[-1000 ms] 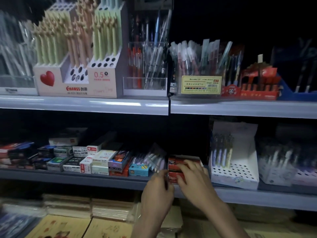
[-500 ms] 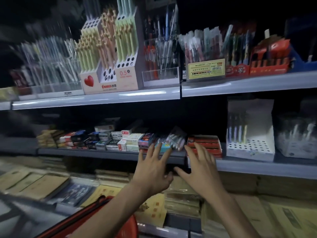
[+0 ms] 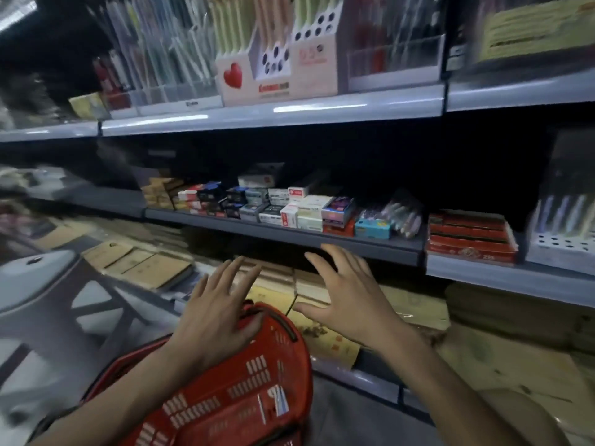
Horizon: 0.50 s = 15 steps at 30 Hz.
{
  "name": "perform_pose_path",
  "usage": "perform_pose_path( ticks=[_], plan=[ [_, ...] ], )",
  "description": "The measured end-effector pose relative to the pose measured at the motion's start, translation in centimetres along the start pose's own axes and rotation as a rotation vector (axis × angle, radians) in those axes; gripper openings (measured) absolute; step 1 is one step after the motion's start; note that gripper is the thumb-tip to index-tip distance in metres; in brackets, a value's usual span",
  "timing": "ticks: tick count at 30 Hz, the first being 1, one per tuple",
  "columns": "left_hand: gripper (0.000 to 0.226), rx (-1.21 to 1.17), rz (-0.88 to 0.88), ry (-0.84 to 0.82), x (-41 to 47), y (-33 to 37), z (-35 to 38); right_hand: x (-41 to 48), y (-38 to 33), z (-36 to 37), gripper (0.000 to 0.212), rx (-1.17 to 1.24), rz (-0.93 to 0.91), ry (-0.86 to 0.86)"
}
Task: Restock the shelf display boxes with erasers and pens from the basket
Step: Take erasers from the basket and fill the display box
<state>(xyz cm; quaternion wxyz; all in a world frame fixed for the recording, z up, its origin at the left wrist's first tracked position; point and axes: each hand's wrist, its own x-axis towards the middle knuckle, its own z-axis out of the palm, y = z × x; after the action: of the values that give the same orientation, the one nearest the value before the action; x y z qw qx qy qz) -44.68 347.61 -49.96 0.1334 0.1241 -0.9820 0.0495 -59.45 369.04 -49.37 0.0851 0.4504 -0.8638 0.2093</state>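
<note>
A red plastic basket [image 3: 244, 391] sits low in front of me, its contents hidden by my arm. My left hand [image 3: 219, 313] hovers over its far rim with fingers spread, holding nothing. My right hand [image 3: 344, 297] is also spread and empty, just right of the basket and below the middle shelf's edge. A red display box [image 3: 470, 236] stands on the middle shelf [image 3: 289, 235] at the right. Small eraser boxes [image 3: 299, 207] lie in a row left of it, and a white pen display box [image 3: 563, 233] stands at the far right.
The top shelf [image 3: 273, 109] carries a white heart-marked pen stand [image 3: 273, 72] and clear pen holders [image 3: 167, 59]. Brown notebooks [image 3: 151, 268] lie stacked on the lowest shelf. A grey stool [image 3: 38, 275] stands at the left beside the basket.
Both hands let go of the red display box on the shelf and drew back and down toward the basket. The view swung left and down, bringing the basket in.
</note>
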Motion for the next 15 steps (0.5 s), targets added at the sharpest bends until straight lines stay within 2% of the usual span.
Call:
perform_pose_path(
  ticks=[7,15],
  plan=[
    [0.077,0.037,-0.097,-0.1,-8.5,-8.4,5.0,2.5,-7.4,9.2,0.084,-0.006,-0.192,-0.254],
    [0.08,0.044,-0.222,-0.343,-17.0,-16.4,12.7,5.5,-13.5,25.1,0.072,-0.08,-0.331,-0.823]
  ],
)
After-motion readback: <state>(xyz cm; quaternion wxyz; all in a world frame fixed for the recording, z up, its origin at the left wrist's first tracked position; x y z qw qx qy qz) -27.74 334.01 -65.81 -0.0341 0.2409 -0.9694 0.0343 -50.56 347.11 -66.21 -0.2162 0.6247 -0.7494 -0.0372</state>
